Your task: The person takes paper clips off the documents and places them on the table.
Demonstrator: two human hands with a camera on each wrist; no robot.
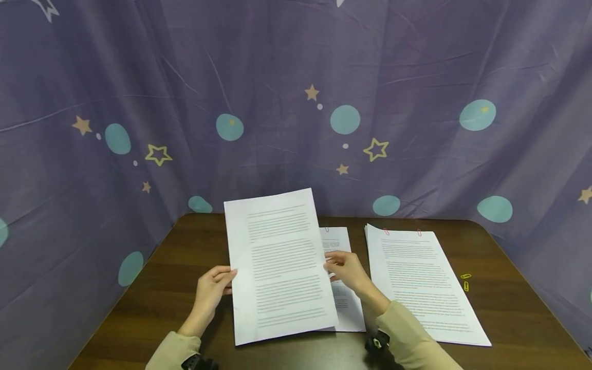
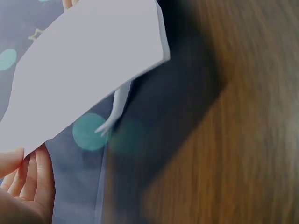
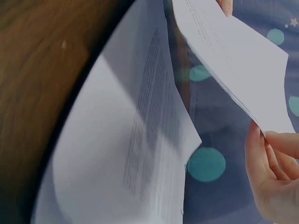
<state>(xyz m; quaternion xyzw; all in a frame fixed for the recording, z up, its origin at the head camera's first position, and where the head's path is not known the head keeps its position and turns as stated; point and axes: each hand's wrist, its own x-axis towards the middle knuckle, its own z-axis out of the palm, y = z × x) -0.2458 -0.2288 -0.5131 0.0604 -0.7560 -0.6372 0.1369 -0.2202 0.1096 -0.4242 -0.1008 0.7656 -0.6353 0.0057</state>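
A thin sheaf of printed paper [image 1: 279, 267] is held up, tilted, above the table. At its left edge, my left hand [image 1: 213, 290] pinches it between thumb and fingers. Its right edge is pinched by my right hand [image 1: 349, 272]. Layered edges of the sheaf [image 3: 233, 70] show in the right wrist view, while the left wrist view has its pale sheet face [image 2: 88, 60]. Partly hidden behind it lies another printed stack [image 1: 349, 308], with a dark paper clip [image 1: 327, 229] on its top edge.
To the right lies a printed stack [image 1: 416, 282] with two reddish paper clips, one left [image 1: 386, 232] and one right [image 1: 419, 233], along its top. Beyond it are two yellow paper clips [image 1: 466, 286] on the brown table [image 1: 152, 293]. A patterned purple curtain [image 1: 277, 61] hangs behind.
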